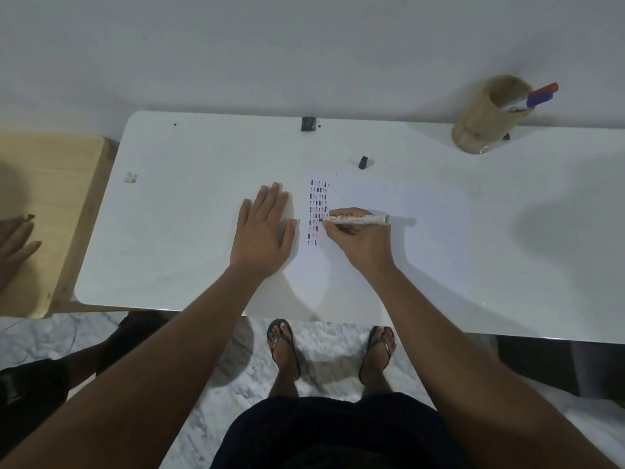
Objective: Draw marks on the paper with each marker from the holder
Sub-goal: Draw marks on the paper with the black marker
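Note:
A white sheet of paper [358, 198] lies on the white table [189, 157], carrying a column of short blue, red and dark marks [318, 211]. My right hand [358, 242] grips an uncapped white marker [358, 219], its tip touching the paper at the marks. Flat on the paper's left edge rests my left hand [263, 228], fingers spread, holding nothing. A black cap [363, 162] stands on the table just beyond the paper. At the back right, a wooden holder [487, 120] contains a blue-capped marker and a red-capped marker [537, 96].
A small black object [308, 123] sits at the table's far edge and a small white scrap [130, 177] at the left. A wooden stool [50, 204] adjoins the table's left side, with another person's hand [13, 245] on it. My sandalled feet stand below the near edge.

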